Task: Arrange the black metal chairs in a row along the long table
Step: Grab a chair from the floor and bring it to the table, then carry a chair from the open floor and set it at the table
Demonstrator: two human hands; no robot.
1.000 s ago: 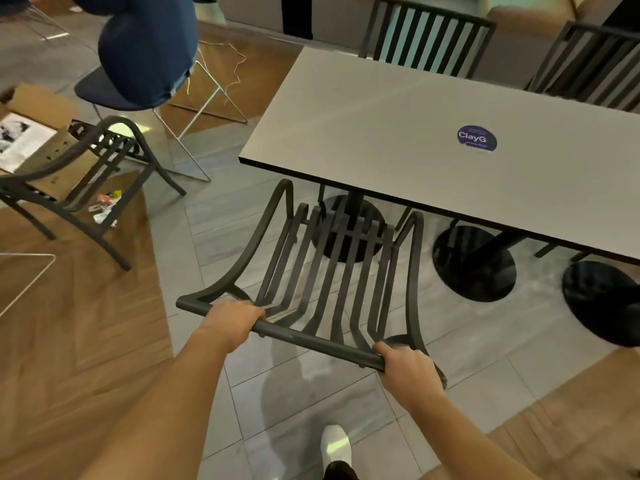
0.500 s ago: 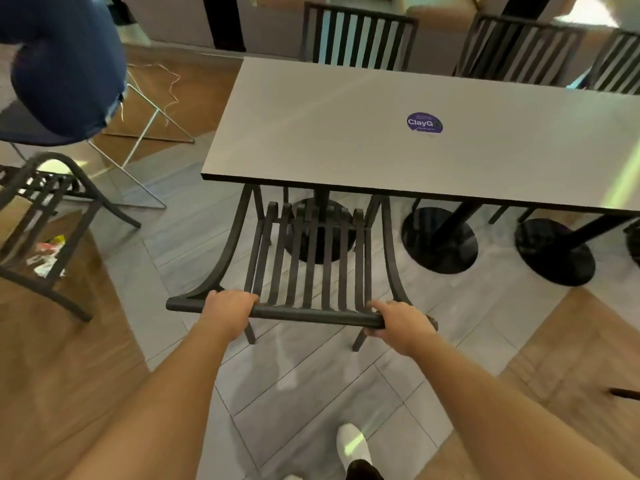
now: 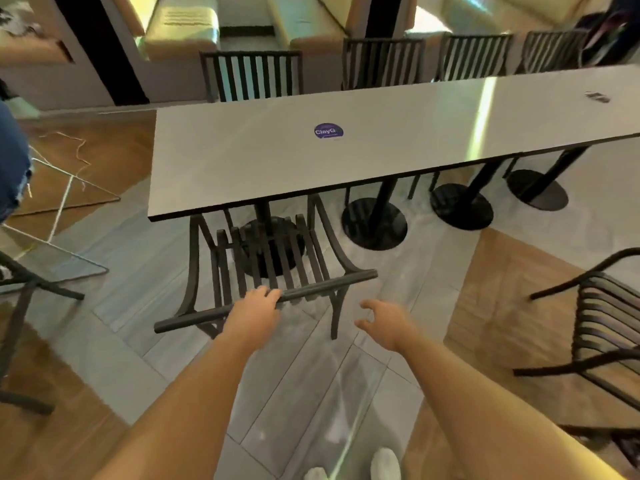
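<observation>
A black metal slatted chair (image 3: 322, 287) stands at the near left end of the long grey table (image 3: 242, 161), its seat pushed under the tabletop. My left hand (image 3: 254, 311) grips the chair's top rail near its middle. Just to the right, my right hand (image 3: 384, 318) hovers clear of the rail, fingers spread and holding nothing. Several black chairs (image 3: 251, 76) line the table's far side. Another black chair (image 3: 602, 327) stands loose at the right, away from the table.
Round black pedestal bases (image 3: 374, 223) stand under the table. Part of another black chair (image 3: 20, 306) and a wire-frame chair with a person in blue (image 3: 10, 168) are at the left. Cushioned benches (image 3: 180, 32) sit behind. My white shoes (image 3: 384, 464) are on the grey tiles.
The chair has slid further under the table. My right hand has let go of the top rail and drawn back; my left hand has shifted toward the rail's middle.
</observation>
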